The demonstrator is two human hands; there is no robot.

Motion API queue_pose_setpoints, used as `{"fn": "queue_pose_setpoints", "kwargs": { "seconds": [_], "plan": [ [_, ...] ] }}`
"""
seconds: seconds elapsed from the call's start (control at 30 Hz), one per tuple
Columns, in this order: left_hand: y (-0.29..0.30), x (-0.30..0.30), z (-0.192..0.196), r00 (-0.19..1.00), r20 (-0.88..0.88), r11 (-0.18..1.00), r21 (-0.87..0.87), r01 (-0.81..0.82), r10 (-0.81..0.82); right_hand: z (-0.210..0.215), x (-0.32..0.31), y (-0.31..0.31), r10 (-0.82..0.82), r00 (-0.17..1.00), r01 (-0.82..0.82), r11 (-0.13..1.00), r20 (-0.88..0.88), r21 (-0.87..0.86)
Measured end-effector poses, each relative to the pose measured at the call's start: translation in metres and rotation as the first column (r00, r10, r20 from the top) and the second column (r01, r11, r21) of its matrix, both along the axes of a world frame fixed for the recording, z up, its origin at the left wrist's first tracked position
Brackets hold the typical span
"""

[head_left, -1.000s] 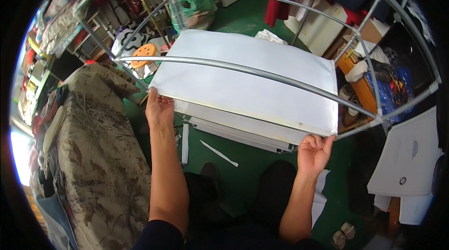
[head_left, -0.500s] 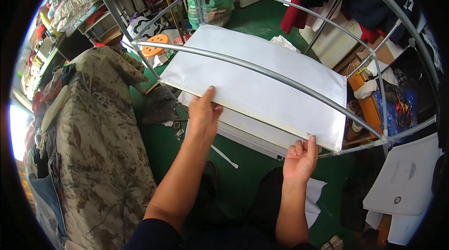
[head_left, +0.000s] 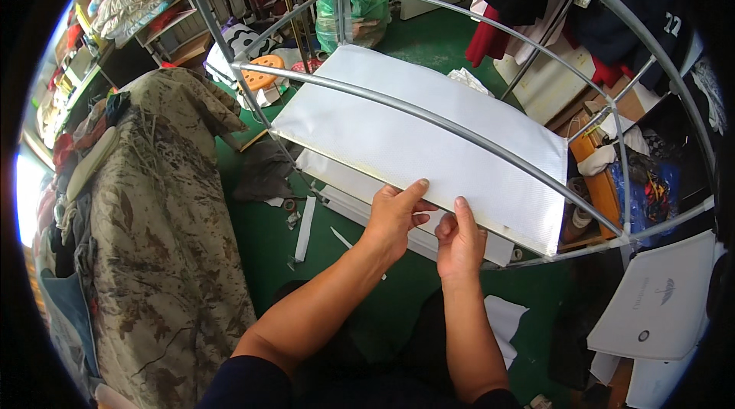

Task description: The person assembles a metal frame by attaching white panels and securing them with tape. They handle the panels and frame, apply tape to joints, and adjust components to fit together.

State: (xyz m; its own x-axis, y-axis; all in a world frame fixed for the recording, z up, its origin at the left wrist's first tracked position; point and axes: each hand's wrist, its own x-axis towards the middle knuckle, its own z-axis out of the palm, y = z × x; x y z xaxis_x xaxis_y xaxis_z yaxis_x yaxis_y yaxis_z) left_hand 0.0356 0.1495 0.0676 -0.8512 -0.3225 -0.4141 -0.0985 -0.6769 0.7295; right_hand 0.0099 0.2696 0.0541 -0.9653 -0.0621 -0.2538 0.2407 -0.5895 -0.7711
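A white, finely textured sheet (head_left: 383, 118) spans a frame of grey metal tubes (head_left: 429, 116) as a shelf-like panel. My left hand (head_left: 392, 219) pinches its near edge around the middle, thumb on top and fingers curled beneath. Just to the right, my right hand (head_left: 460, 247) grips the same edge, its thumb pointing up along it. The two hands are close but apart. One curved tube runs across above the sheet, beyond my hands. Beneath the near edge lies a second white panel (head_left: 344, 183), partly covered by the sheet and my left hand.
Camouflage cloth (head_left: 168, 240) covers a bulky pile on the left. A green plastic bag (head_left: 364, 18) and an orange stool (head_left: 262, 70) stand beyond the frame. White strips (head_left: 305, 229) lie on the green floor. White boards (head_left: 651, 298) lean at the right; clothes hang behind.
My left hand has slid right along the sheet's near edge, and my right hand has shifted left, bringing them close together at the middle. The view has moved slightly.
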Motion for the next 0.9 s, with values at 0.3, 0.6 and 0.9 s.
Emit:
{"fn": "queue_pose_setpoints", "kwargs": {
  "seconds": [0.3, 0.6, 0.9],
  "plan": [
    [-0.017, 0.0, 0.004, 0.999, 0.043, 0.999, -0.051, -0.003, 0.005, 0.004, -0.004, 0.001, -0.037, 0.997, 0.042, 0.997, 0.07, -0.07],
    [-0.087, 0.0, -0.016, 0.95, 0.025, 0.95, -0.029, -0.31, 0.311, -0.005, -0.015, 0.05, -0.171, 0.98, 0.182, 0.976, 0.097, -0.12],
    [-0.178, 0.009, -0.02, 0.826, -0.061, 0.828, 0.025, -0.56, 0.56, -0.009, -0.018, 0.104, -0.263, 0.96, 0.274, 0.952, 0.092, -0.135]
  ]
}}
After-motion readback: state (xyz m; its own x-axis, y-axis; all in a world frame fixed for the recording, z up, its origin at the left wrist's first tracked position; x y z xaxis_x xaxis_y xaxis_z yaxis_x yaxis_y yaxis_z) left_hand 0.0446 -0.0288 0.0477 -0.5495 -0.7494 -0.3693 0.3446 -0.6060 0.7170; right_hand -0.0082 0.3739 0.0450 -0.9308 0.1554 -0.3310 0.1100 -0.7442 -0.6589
